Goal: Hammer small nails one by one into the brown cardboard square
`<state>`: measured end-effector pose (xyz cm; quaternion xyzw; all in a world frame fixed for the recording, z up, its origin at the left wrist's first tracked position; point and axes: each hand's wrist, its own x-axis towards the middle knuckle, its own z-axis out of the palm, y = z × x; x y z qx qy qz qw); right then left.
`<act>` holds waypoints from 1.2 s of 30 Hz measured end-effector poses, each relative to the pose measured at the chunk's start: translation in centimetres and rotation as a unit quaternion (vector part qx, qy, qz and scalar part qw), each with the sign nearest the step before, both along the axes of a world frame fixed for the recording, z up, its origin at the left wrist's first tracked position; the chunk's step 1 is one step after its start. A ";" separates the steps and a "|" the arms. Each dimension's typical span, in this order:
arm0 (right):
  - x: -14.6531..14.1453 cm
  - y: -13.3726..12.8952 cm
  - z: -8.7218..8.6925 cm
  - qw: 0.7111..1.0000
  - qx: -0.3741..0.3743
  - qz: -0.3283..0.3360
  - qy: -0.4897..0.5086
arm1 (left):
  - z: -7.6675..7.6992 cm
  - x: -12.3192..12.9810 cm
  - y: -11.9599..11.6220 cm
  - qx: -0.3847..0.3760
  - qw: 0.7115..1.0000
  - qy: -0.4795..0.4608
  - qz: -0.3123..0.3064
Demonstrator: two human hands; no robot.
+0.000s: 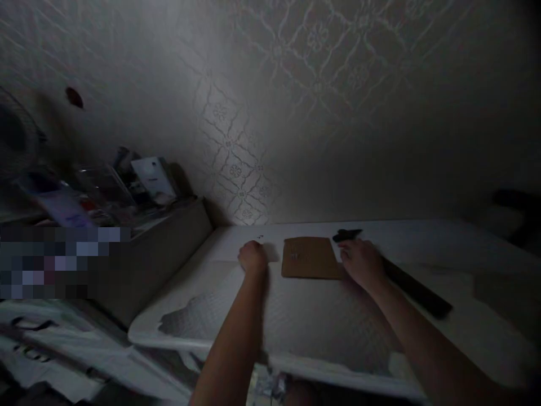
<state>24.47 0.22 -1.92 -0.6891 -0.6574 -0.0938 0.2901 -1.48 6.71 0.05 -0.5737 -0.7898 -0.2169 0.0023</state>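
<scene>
A brown, roughly square board or card (311,259) lies flat on the white table (448,242), with small shiny bits on its left half. To its left, my left hand (252,256) rests on the table with its fingers curled; whatever they may hold is hidden. Near the card's right edge is my right hand (361,259), its fingers stretched toward a small dark object (346,234) just beyond them. Tiny dark specks (260,237) show on the white surface behind my left hand. A grey textured mat or cloth (304,316) lies under my forearms.
A long dark bar (416,286) lies right of my right hand. On the left, a raised cabinet (169,248) holds a white box (153,176), clear containers and clutter. A fan (14,135) stands at the far left. The patterned wall rises behind the table.
</scene>
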 end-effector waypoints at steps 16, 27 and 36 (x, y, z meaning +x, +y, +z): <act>-0.5 -0.3 0.3 0.999 -0.031 -0.003 -0.003 | 0.5 4.4 -1.3 0.011 0.905 -0.321 -0.279; -0.6 -0.2 0.4 0.999 -0.040 0.005 0.002 | -0.9 4.1 -0.3 -0.041 0.895 -0.285 -0.341; -0.6 -0.2 0.5 0.999 -0.050 0.003 -0.001 | -0.4 4.2 -0.4 -0.055 0.906 -0.249 -0.339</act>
